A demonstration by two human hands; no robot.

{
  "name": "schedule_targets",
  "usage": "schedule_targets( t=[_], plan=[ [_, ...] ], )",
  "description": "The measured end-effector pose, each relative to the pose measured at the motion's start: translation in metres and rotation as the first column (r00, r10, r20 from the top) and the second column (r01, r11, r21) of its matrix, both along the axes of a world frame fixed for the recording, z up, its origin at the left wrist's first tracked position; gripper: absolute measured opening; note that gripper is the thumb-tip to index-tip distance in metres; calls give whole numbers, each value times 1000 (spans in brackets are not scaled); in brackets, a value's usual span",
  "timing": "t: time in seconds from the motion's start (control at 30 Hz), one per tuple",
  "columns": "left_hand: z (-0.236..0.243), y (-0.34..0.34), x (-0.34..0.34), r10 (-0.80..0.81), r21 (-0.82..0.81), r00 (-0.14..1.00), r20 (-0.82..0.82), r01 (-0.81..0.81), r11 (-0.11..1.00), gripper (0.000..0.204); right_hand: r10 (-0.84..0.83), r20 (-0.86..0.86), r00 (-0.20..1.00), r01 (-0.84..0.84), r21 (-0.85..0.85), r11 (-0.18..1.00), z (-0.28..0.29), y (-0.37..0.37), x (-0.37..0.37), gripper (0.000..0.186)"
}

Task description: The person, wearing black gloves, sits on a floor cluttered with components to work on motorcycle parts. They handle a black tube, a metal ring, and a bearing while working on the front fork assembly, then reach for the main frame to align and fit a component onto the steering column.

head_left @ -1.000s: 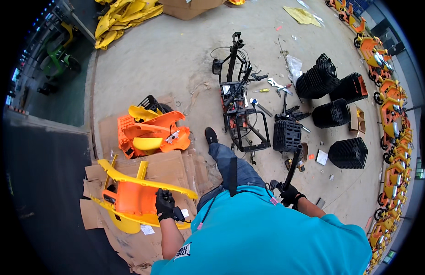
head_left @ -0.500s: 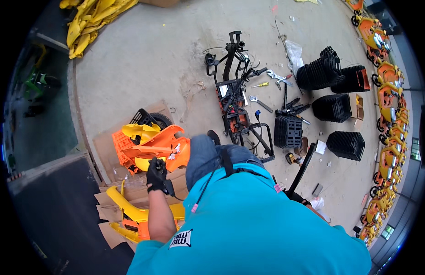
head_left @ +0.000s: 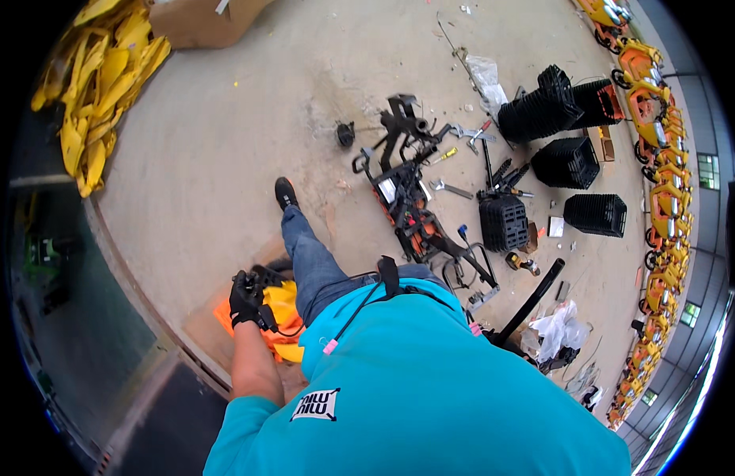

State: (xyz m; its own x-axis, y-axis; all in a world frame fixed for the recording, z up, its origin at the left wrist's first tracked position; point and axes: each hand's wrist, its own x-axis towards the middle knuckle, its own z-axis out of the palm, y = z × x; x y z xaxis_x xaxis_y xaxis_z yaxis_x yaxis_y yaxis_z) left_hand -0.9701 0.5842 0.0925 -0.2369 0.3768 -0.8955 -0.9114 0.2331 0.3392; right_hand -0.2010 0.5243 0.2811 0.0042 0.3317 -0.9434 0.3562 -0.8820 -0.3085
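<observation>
My left hand (head_left: 245, 300), in a black glove, is over the orange and yellow body panels (head_left: 282, 311) on the floor. Its fingers are curled, and whatever they hold, if anything, is too small to make out. A small black device (head_left: 267, 319) sits at that wrist. At my right side, my right hand (head_left: 505, 344) is mostly hidden by my shirt. It appears closed round the lower end of a long black tube (head_left: 534, 300) that slants up and away. Ahead of me lies a black scooter frame (head_left: 411, 194) with orange parts and loose cables.
Wrenches (head_left: 451, 189), a yellow screwdriver (head_left: 445, 155) and a power drill (head_left: 523, 263) lie right of the frame. Stacked black baskets (head_left: 566, 163) stand beyond. Yellow panels (head_left: 106, 83) and a cardboard box (head_left: 205, 22) are at far left. Orange-yellow scooters (head_left: 661, 198) line the right.
I have stepped and turned, one leg now stretched forward. My left hand has moved left with the view's shift. The tube is still at my right side.
</observation>
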Motion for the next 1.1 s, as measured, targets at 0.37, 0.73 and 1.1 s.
schedule_targets(
  t=[0.37,0.73,1.1],
  plan=[
    [61,243,-239,-241,-39,969,-59,239,970,6,136,285,949,-240,372,896,12,187,-305,49],
    [125,513,-269,-542,152,832,-118,554,818,14,-274,77,959,211,451,867,4,446,-458,29],
    [160,729,-243,-709,355,704,-35,672,649,11,-384,145,912,146,759,634,-40,611,-500,36]
  ],
)
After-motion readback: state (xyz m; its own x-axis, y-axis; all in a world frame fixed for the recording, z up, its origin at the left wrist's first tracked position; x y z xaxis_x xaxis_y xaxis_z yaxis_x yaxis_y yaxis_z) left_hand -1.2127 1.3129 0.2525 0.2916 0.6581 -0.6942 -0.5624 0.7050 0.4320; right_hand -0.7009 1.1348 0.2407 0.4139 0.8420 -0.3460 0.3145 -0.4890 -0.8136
